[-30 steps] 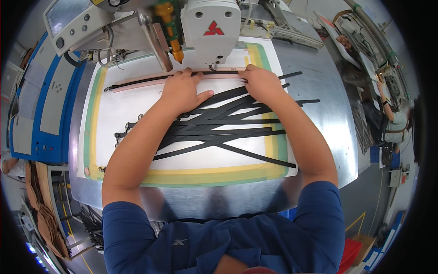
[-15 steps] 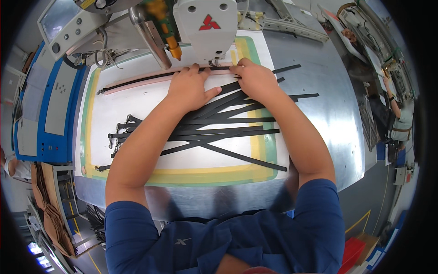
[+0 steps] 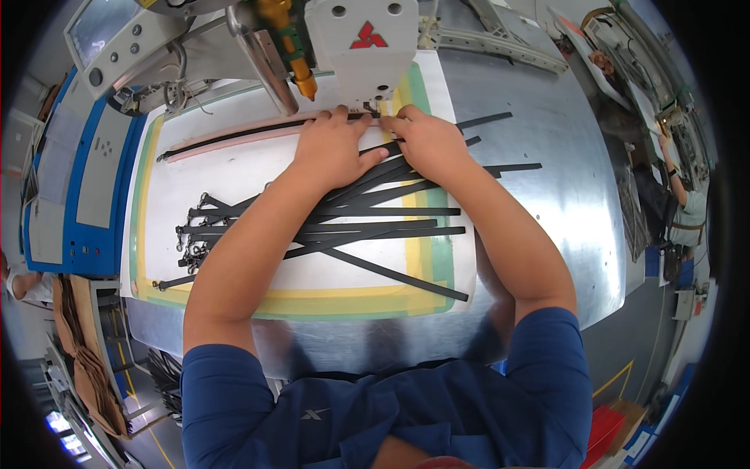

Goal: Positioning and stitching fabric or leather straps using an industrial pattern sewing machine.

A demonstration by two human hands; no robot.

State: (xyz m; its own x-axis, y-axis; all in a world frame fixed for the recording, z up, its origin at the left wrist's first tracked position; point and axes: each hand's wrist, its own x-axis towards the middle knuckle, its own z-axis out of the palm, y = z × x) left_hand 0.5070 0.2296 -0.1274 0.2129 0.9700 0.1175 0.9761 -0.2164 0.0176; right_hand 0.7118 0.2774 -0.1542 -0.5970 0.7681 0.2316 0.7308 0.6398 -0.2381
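My left hand (image 3: 332, 152) and my right hand (image 3: 426, 144) lie side by side just below the white sewing machine head (image 3: 363, 47). Their fingertips press a long black strap (image 3: 234, 137) flat where it lies on a pink strip (image 3: 226, 144) under the needle. Below my hands a loose pile of black straps (image 3: 344, 227) with metal clips at their left ends is spread over the white board (image 3: 234, 187). My forearms cross over this pile.
The board has yellow and green borders and sits on a metal table (image 3: 547, 195). A blue control unit (image 3: 78, 180) stands at the left, a grey panel (image 3: 117, 39) at top left. Another person (image 3: 683, 211) is at the far right. Brown pieces (image 3: 86, 367) hang lower left.
My hands have come closer together under the machine head, and my view has shifted slightly; the strap pile has stayed in place.
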